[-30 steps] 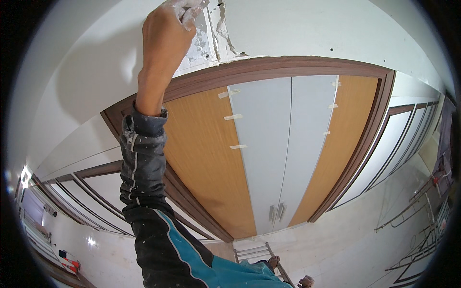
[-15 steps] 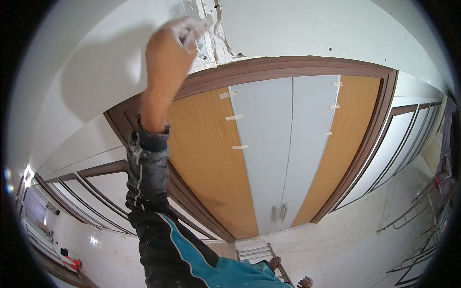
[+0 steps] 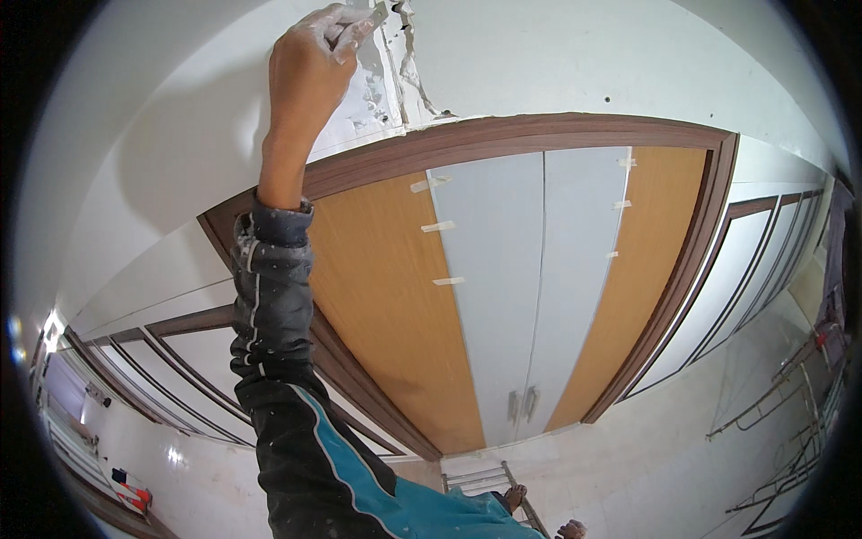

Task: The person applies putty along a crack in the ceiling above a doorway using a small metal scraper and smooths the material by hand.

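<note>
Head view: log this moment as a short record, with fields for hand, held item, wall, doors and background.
Hand: left hand, raised, white-smeared
Held: small flat grey piece, pinched; kind unclear
Wall: white wall surface, broken open beside the hand
Doors: two tall pale-grey doors between orange-brown wood-grain panels, short cream tape strips across the seams
Background: metal ladder, lower edge

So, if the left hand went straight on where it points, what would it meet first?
Probably the jagged crack in the white wall, the small flat piece in the left hand leading; depth is unclear.
</note>
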The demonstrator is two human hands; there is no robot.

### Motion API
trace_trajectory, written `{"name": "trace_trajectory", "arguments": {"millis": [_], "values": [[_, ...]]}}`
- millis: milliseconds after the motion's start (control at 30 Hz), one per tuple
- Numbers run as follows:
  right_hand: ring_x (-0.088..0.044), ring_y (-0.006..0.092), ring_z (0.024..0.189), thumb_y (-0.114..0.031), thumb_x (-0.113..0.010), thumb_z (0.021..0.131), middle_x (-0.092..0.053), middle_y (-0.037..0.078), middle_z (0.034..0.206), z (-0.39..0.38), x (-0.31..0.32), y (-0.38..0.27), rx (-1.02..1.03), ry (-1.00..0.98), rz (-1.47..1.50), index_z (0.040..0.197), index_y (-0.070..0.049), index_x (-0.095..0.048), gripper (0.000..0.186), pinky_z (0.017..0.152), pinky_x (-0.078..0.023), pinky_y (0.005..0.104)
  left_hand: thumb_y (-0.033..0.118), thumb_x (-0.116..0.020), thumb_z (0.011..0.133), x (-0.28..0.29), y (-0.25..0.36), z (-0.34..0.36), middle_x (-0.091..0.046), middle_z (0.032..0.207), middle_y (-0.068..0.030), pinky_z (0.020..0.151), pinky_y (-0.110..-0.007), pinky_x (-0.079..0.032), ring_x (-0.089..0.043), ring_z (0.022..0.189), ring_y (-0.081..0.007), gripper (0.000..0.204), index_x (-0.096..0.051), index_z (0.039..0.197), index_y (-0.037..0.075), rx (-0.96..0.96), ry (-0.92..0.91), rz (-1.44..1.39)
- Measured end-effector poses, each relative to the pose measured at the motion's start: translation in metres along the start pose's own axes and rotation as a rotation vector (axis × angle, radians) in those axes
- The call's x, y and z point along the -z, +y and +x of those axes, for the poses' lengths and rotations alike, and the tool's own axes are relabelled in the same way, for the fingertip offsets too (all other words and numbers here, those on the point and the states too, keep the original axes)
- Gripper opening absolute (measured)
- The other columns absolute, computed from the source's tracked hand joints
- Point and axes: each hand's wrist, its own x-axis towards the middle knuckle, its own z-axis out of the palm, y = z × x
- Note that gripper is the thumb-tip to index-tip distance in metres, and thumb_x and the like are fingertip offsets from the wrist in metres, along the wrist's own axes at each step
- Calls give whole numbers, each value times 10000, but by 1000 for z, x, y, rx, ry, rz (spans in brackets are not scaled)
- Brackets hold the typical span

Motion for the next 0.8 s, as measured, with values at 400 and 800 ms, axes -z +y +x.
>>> {"name": "trace_trajectory", "arguments": {"millis": [400, 800], "values": [[-608, 162, 674, -256, -767, 749, -636, 36, 857, -5, -8, -3, -48, 35, -112, 1191, -126, -615, 485, 541, -532, 340, 111, -597, 921, -8, -21, -29, -674, 795, -128, 641, -327, -464, -524, 589, -213, 195, -675, 1089, 52, -113, 91, 57], [-575, 151, 653, -152, -734, 734, -606, 12, 795, -6, -18, -8, -77, 88, -98, 1113, -115, -622, 397, 515, -514, 328, 70, -593, 882, -20, -16, -48, -648, 859, -130, 746, -393, -490, -617, 792, -319, 132, -694, 963, 43, -38, 136, -198]]}}
